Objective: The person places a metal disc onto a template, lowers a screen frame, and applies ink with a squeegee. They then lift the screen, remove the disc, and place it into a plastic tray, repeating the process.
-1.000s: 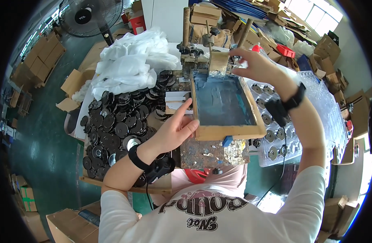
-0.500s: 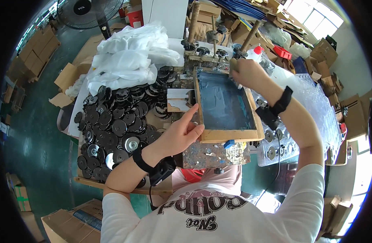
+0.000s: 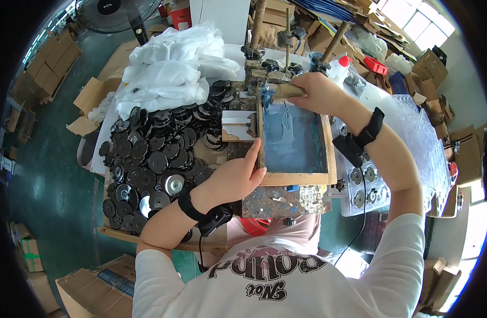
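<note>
A wooden-framed printing screen (image 3: 331, 153) with blue-grey mesh lies over a paint-stained workbench (image 3: 286, 203). My right hand (image 3: 320, 93) is closed around the handle of a squeegee (image 3: 282, 92) at the screen's far end, its blade side toward the far left corner. Blue ink smears the mesh near it. My left hand (image 3: 238, 175) rests against the frame's left rail, index finger and thumb stretched apart and touching the wood; its other fingers are partly hidden. Beside that rail sits a small white plate (image 3: 235, 119) with a dark part at its right end.
Many black round discs (image 3: 148, 164) lie heaped on the left. Behind them is a pile of white bags (image 3: 169, 66). Clamps and posts (image 3: 259, 26) stand beyond the screen. Clear plastic trays (image 3: 423, 143) are stacked to the right, near a red-capped bottle (image 3: 340, 69).
My right hand has moved left with the squeegee, from the screen's far right corner toward its far left. The frame's right side has shifted slightly left. My left hand stays at the left rail.
</note>
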A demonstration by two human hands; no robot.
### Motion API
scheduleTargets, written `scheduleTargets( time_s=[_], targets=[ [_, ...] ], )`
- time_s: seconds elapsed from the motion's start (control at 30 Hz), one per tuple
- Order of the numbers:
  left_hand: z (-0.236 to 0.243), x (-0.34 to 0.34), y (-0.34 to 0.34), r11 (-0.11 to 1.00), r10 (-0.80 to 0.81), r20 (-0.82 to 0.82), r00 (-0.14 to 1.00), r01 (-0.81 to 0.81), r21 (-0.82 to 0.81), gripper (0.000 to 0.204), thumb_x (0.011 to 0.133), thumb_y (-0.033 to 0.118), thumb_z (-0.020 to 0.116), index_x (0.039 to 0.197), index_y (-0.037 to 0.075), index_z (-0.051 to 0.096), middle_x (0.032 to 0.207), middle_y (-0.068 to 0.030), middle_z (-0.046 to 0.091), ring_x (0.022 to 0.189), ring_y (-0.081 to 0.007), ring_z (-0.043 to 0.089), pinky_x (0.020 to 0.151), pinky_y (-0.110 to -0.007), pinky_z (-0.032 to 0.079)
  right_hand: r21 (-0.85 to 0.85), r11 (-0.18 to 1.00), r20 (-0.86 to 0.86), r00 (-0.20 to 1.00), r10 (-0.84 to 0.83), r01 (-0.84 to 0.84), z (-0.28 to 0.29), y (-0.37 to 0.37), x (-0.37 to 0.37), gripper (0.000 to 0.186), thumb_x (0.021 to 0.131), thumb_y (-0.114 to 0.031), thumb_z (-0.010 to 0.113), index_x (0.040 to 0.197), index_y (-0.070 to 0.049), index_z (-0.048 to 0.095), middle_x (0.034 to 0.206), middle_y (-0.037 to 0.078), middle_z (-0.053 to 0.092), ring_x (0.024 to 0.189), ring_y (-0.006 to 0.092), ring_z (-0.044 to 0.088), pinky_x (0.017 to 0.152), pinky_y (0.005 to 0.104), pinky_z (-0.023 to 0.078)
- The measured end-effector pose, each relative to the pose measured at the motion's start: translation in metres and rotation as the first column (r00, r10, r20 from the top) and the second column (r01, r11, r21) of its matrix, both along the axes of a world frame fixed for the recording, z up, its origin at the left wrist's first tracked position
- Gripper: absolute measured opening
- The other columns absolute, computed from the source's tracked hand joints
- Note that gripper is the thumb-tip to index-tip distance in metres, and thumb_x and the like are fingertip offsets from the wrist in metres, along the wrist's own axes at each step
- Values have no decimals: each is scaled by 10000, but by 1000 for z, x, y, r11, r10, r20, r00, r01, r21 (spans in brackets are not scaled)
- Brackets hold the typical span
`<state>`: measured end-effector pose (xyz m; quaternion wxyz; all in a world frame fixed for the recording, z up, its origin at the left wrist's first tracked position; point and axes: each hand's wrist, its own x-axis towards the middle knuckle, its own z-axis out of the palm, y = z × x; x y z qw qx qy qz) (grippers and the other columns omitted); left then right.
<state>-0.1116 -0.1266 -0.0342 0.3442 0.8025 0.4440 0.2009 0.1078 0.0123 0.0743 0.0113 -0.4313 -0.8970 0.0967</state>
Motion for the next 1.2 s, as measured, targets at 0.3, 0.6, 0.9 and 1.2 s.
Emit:
scheduleTargets(
  time_s=[0.3,0.6,0.9,1.2],
  targets=[
    [-7,1,2,997,-5,-86,996,12,79,706,882,254,506,1371,-97,136,611,-176,581,523,-342,565,497,-439,450,188,951,-128,954,272,-246,-40,-41,9,246,715,-125,660,949,-57,625,871,128,611,838,309,583,758,374,480],
    [3,4,1,1000,-9,-34,999,10,18,674,888,250,501,1373,-76,165,638,-165,589,568,-325,580,535,-412,463,142,989,29,999,42,-46,-13,-2,9,300,737,-163,667,1014,-61,614,852,128,624,775,308,609,721,362,500],
    [83,4,8,1000,-23,348,937,19,13,540,933,221,509,1381,22,282,748,-77,597,620,-131,562,599,-262,462,97,914,-280,892,-354,394,-8,55,147,399,798,-261,671,1131,-63,580,845,79,657,708,148,622,640,302,498],
    [99,-16,7,956,-182,497,849,35,290,451,940,238,513,1341,64,405,1086,-81,583,908,-122,559,789,-266,443,24,998,158,985,-68,65,-90,2,118,338,812,-353,589,947,-45,628,792,127,640,774,250,624,703,367,483]
  ],
)
